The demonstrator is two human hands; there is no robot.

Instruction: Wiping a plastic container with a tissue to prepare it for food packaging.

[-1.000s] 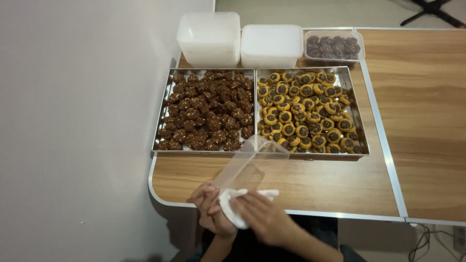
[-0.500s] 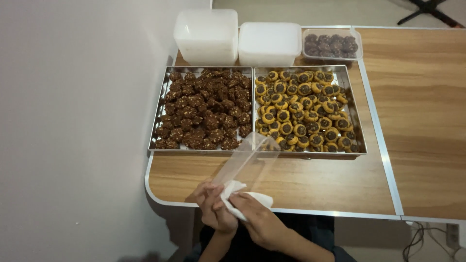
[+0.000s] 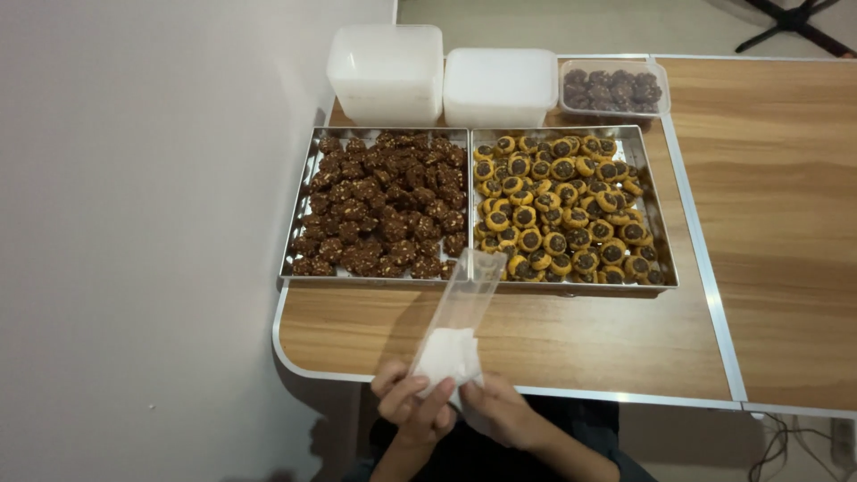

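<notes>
At the near table edge, my left hand [image 3: 409,408] and my right hand [image 3: 496,411] together grip a small white wad [image 3: 446,355] and the lower end of a clear plastic bag [image 3: 466,299]. The bag sticks up and away from me, its open top reaching the front rims of two metal trays. The left tray [image 3: 300,214] is full of dark brown cookies [image 3: 379,205]. Yellow cookies with dark centres [image 3: 562,205] fill the right tray [image 3: 656,223].
Behind the trays stand two white lidded tubs [image 3: 388,71] [image 3: 498,85] and a clear tub of dark cookies [image 3: 614,87]. A white wall runs along the left. The wooden table [image 3: 768,223] extends right past a metal seam. Cables lie on the floor at bottom right.
The view has shifted slightly. My hands have stayed at the table edge, working the white wad at the bag's lower end; the bag stands a little more upright.
</notes>
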